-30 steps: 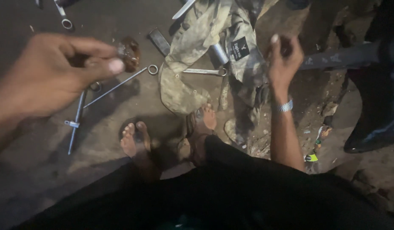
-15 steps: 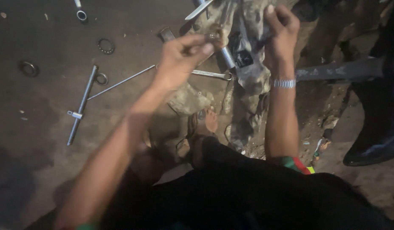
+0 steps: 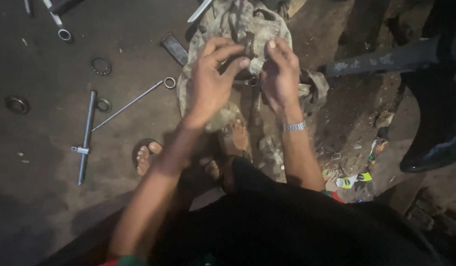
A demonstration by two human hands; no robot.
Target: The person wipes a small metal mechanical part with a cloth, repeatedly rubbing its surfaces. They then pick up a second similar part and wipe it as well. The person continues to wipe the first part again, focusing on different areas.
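My left hand [image 3: 211, 79] and my right hand [image 3: 281, 75] meet in front of me over a camouflage cloth [image 3: 238, 29] spread on the ground. Between the fingertips of both hands sits a small dark rusty part [image 3: 248, 47], gripped from either side. A small metal ring [image 3: 252, 81] shows just below the hands, and I cannot tell whether it is held. A metal bracelet [image 3: 293, 126] circles my right wrist. My bare feet [image 3: 148, 155] rest on the ground under my arms.
On the dark floor to the left lie a long metal bar [image 3: 86, 135], a thin rod with a ring end [image 3: 134, 101], a bearing ring [image 3: 101, 65] and other rings [image 3: 17, 105]. A dark pipe [image 3: 380, 61] and a person's dark shoe [image 3: 430, 157] are at right.
My left hand swung from the far left across to the middle and joined my right hand on the small part. The right hand came down toward the cloth.
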